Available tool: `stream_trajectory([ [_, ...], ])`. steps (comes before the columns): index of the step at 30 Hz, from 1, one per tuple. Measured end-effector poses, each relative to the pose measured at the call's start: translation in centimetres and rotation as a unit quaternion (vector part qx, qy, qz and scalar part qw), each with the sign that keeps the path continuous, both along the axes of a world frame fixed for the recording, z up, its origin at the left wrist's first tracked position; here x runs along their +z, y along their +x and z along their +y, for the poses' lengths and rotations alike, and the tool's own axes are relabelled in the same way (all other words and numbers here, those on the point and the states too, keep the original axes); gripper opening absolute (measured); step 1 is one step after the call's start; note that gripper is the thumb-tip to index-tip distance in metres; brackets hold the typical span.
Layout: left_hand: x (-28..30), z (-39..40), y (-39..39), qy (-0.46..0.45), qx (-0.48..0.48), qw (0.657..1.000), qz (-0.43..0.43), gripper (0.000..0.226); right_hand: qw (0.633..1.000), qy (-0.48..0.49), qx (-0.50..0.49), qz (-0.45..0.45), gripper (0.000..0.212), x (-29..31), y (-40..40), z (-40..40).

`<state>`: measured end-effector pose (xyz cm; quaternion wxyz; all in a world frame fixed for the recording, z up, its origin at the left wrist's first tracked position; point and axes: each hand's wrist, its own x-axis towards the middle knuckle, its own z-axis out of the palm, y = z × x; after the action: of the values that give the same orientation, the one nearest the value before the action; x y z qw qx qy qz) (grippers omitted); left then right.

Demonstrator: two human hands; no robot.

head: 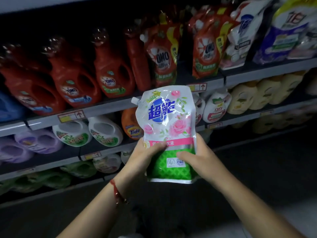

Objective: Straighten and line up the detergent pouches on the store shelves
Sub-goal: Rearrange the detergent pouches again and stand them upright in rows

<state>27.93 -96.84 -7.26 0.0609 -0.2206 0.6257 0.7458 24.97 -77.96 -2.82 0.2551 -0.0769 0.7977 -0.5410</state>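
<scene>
Your left hand [145, 157] grips the lower left side of the white detergent pouch [167, 133], thumb laid across the pink band on its front and the fingers hidden behind it. Your right hand [197, 157] clamps the lower right edge of the same pouch, thumb pressed on the green patterned panel near the small printed seals. A red cord bracelet [117, 192] circles your left wrist.

You hold the pouch upright in the air, in front of the shelving and clear of it, its face toward you: blue lettering on a blue disc, pink roses below, the green panel at the bottom. Its white spout [134, 101] juts from the upper left corner.

Beyond the pouch, on the far upper shelf [109, 107], red OMO bottles [75, 83] stand in a row on the left. To their right stand red OMO pouches [163, 54], leaning unevenly, then a white pouch [240, 36] and a purple and white pouch [281, 35] at the far right. A price tag [71, 115] is clipped to the shelf's front edge.

On the shelf below, white bottles [104, 131] and an orange Tide bottle [132, 124] sit left of the held pouch, with pale yellow bottles [257, 95] well to the right. Lower still, the green packs [51, 177] are blurred and dim.
</scene>
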Motion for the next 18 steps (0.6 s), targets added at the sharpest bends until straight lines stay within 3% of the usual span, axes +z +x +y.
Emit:
stream_trajectory([
  [2, 2.2, 0.2, 0.5, -0.052, -0.017, 0.995, 0.086, 0.042, 1.0, -0.018, -0.007, -0.01, 0.06, 0.5, -0.6, -0.3],
  [4, 5.4, 0.2, 1.0, -0.103, -0.023, 0.984, 0.145, 0.031, 1.0, -0.029, -0.001, -0.009, 0.061, 1.9, -1.4, -0.8],
  [7, 8.7, -0.7, -0.5, -0.188, 0.051, 0.962, 0.192, 0.035, 0.999, -0.004, 0.02, 0.036, 0.068, 5.7, -3.0, -1.3],
  [10, 11.9, -2.4, -1.4, -0.257, 0.128, 0.928, 0.239, 0.034, 0.982, 0.101, 0.068, 0.145, 0.066, 11.3, -4.7, -1.9],
  [15, 16.5, -6.3, -2.8, -0.255, 0.213, 0.892, 0.307, 0.029, 0.876, 0.236, 0.087, 0.411, 0.079, 20.3, -7.7, -3.7],
  [18, 19.2, -8.9, -3.1, -0.251, 0.233, 0.875, 0.342, 0.038, 0.82, 0.286, 0.077, 0.49, 0.078, 24.2, -9.5, -5.4],
])
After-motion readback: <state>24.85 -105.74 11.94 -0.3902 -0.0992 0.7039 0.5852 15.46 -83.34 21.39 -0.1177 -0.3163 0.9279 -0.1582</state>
